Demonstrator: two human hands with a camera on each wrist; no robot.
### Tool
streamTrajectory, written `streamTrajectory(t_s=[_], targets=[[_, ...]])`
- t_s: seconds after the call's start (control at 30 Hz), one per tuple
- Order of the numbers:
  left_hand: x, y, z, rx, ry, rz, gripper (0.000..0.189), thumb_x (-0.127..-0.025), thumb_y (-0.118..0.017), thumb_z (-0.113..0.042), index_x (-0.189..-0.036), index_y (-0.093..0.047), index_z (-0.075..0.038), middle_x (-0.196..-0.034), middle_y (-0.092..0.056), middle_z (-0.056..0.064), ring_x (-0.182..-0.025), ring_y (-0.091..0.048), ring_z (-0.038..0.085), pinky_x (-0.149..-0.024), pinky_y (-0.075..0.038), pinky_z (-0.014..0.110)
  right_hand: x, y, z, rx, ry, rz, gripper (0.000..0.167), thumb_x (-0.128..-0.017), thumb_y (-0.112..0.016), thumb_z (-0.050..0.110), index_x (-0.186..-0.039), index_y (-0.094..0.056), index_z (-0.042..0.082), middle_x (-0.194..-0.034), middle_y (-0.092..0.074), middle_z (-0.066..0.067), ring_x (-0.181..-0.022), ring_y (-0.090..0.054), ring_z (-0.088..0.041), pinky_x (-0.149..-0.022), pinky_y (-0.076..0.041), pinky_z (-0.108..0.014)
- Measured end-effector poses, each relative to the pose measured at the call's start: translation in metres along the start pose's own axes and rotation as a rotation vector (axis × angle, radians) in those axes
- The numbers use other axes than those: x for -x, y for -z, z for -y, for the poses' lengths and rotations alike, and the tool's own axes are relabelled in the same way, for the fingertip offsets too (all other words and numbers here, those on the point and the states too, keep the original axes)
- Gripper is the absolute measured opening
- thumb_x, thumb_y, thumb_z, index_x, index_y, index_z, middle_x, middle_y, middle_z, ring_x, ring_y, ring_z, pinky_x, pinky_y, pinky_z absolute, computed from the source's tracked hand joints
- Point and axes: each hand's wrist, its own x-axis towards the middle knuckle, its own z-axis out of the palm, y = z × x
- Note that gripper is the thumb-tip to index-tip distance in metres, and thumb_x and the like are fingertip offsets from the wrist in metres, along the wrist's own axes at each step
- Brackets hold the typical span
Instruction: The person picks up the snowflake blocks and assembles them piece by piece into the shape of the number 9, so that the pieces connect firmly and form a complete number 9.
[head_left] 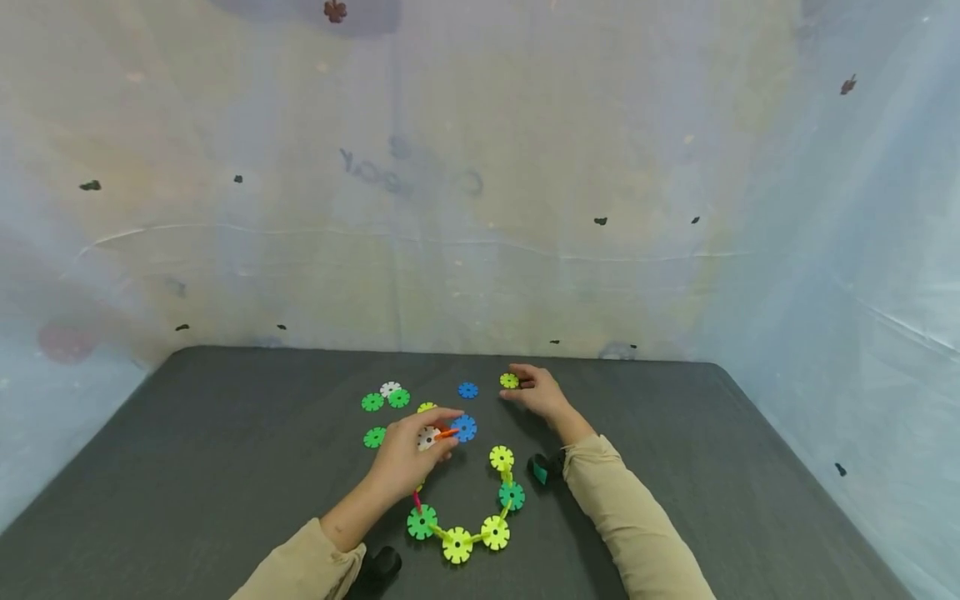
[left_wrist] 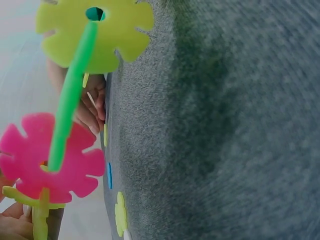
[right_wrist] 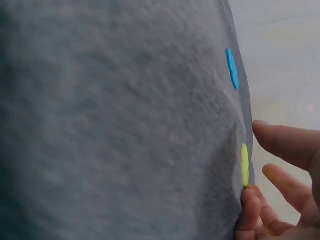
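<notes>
My left hand (head_left: 408,450) pinches the upper left end of a curved chain of interlocking snowflake discs. A white disc (head_left: 428,437), an orange disc (head_left: 447,433) and a blue disc (head_left: 465,427) show by its fingertips. Below, the chain runs through a green disc (head_left: 422,522) and yellow discs (head_left: 457,545) to a yellow end disc (head_left: 502,457). A pink disc (left_wrist: 75,155) hangs in it in the left wrist view. My right hand (head_left: 542,396) reaches a loose yellow disc (right_wrist: 245,165) lying on the table, fingertips right at its edge and the thumb apart from it.
A loose blue disc (head_left: 468,390) lies left of my right hand. Farther left are green discs (head_left: 372,402) and a white disc (head_left: 390,389). The dark grey table (head_left: 225,467) ends at a pale plastic sheet (head_left: 480,283) behind it.
</notes>
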Motion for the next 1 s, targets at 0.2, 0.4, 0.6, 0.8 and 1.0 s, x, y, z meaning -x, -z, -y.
streamTrajectory(t_s=[0.2, 0.4, 0.6, 0.8, 1.0], targets=[[0.002, -0.002, 0.001, -0.003, -0.015, 0.001, 0.035, -0.085, -0.07, -0.003, -0.119, -0.067, -0.013, -0.1, -0.069, 0.008, -0.067, -0.066, 0.018, -0.056, -0.05, 0.023, -0.006, 0.002, 0.0, 0.096, -0.072, -0.016, 0.053, -0.089, -0.069, 0.018, -0.138, -0.051, 0.005, -0.132, -0.052, -0.021, -0.12, -0.05, -0.035, -0.093, -0.047, -0.046], [0.003, -0.001, -0.001, -0.013, -0.011, 0.013, 0.035, -0.085, -0.07, -0.006, -0.119, -0.067, -0.015, -0.096, -0.069, 0.006, -0.066, -0.065, 0.018, -0.054, -0.048, 0.024, -0.001, 0.002, 0.001, 0.127, -0.097, -0.045, 0.042, -0.089, -0.069, 0.014, -0.128, -0.059, 0.003, -0.125, -0.055, -0.02, -0.113, -0.053, -0.034, -0.091, -0.047, -0.045], [0.002, -0.001, 0.0, -0.025, -0.006, 0.016, 0.034, -0.086, -0.07, -0.007, -0.118, -0.067, -0.016, -0.099, -0.069, 0.004, -0.066, -0.064, 0.015, -0.058, -0.048, 0.024, 0.002, 0.0, 0.001, 0.069, -0.084, -0.076, 0.032, -0.085, -0.072, 0.008, -0.115, -0.064, 0.002, -0.114, -0.058, -0.016, -0.103, -0.054, -0.028, -0.087, -0.047, -0.041], [0.001, 0.0, 0.001, -0.052, -0.01, -0.002, 0.033, -0.085, -0.071, -0.01, -0.117, -0.068, -0.018, -0.104, -0.069, 0.003, -0.073, -0.063, 0.01, -0.064, -0.049, 0.026, 0.007, -0.002, -0.002, 0.02, -0.072, -0.077, 0.031, -0.082, -0.074, 0.004, -0.111, -0.063, 0.002, -0.105, -0.058, -0.012, -0.094, -0.053, -0.022, -0.079, -0.047, -0.033], [0.001, 0.001, 0.003, -0.064, -0.013, -0.017, 0.033, -0.085, -0.072, -0.01, -0.116, -0.068, -0.018, -0.103, -0.07, 0.002, -0.085, -0.063, 0.015, -0.065, -0.049, 0.028, 0.012, -0.003, -0.003, 0.023, -0.066, -0.08, 0.03, -0.081, -0.074, 0.003, -0.109, -0.062, 0.002, -0.098, -0.057, -0.008, -0.086, -0.051, -0.018, -0.073, -0.044, -0.029]])
